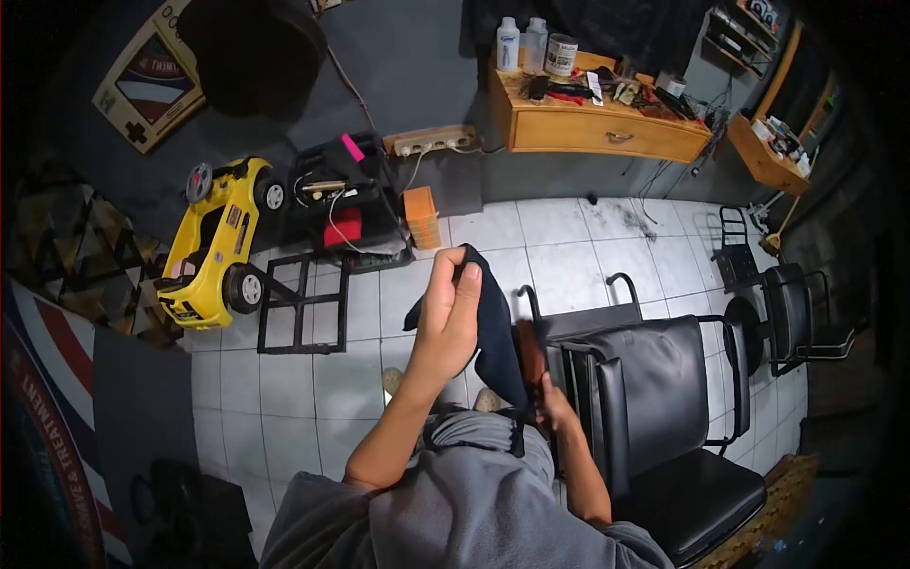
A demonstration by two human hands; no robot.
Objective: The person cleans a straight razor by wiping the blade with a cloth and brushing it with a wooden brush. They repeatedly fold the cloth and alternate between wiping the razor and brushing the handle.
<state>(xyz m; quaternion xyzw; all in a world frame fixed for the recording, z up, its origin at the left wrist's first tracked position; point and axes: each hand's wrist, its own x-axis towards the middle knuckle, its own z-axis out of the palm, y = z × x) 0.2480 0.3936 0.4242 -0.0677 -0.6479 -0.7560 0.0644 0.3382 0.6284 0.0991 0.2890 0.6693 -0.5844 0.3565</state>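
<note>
1. The left hand (450, 318) pinches the far end of a dark cloth (500, 346), thumb pressed against curled fingers.
2. The cloth hangs near the middle, left of a black chair (654, 384).
3. The right hand (556, 403), fingers closed, grips the near end of a blurred brown tool (533, 353) just right of the cloth; whether they touch, I cannot tell.

Floor tiles (365, 379): we could pass at centre left, between the black frame (302, 302) and our left hand (452, 318).
Dark cloth (495, 332): hangs mid-frame, barring us straight across to the right hand (556, 406).
Black chair (654, 398): blocks us, lower right.
</note>
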